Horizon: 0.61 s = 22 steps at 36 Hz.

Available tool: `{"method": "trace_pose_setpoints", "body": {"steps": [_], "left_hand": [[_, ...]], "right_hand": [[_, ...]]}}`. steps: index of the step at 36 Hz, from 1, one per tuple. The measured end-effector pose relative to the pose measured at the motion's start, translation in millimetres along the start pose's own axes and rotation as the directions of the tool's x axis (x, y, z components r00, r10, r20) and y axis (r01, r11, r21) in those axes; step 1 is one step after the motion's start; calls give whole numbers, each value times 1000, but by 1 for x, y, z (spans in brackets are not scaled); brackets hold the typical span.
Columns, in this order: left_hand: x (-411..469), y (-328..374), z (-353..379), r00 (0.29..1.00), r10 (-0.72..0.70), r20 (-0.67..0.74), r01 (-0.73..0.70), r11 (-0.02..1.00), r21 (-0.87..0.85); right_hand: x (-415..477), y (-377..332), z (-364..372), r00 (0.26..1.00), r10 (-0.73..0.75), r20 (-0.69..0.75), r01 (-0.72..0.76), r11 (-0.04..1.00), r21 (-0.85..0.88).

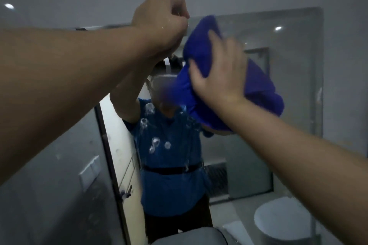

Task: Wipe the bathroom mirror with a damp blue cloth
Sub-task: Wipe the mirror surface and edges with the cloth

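Note:
The wall mirror (288,105) fills most of the head view and reflects a person in a blue shirt. My right hand (219,73) is spread flat on a bunched blue cloth (201,45) and presses it against the upper middle of the glass. The cloth is blurred with motion at its lower left edge. My left hand (161,24) is raised at the mirror's top edge, wet, with its fingers curled into a fist. I cannot tell whether anything is inside the fist. Water drops and bubbles (155,143) cling to the glass below the cloth.
The mirror reflects a white toilet (278,223) at lower right, a door (119,145) and a flush plate (89,171) at lower left. A grey rounded object (189,236) sits at the bottom edge. Grey wall surrounds the mirror above and to the right.

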<state>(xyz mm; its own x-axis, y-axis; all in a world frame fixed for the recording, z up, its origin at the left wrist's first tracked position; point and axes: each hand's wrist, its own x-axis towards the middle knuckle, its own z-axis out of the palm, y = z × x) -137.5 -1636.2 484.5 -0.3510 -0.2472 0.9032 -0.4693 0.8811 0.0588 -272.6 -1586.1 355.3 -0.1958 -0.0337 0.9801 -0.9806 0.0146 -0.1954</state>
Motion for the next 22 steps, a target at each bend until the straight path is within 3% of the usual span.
{"method": "trace_pose_setpoints", "body": {"steps": [8,12,15,19,22], "left_hand": [[-3,-4,2,998,-33,-49,31,999,-42],[-2,-4,1,998,3,-60,-4,1000,-16],[0,-5,2,997,32,-68,-30,999,28],[2,-7,5,996,51,-76,-47,997,58],[2,-9,9,996,37,-87,-33,998,49]], "right_hand": [[-165,-13,24,937,-315,149,269,925,269],[-252,32,19,774,-571,273,477,810,341],[-257,68,6,681,-667,301,551,738,390],[-191,101,-6,685,-696,216,616,711,338],[-101,114,-16,782,-614,103,591,784,189]]}}
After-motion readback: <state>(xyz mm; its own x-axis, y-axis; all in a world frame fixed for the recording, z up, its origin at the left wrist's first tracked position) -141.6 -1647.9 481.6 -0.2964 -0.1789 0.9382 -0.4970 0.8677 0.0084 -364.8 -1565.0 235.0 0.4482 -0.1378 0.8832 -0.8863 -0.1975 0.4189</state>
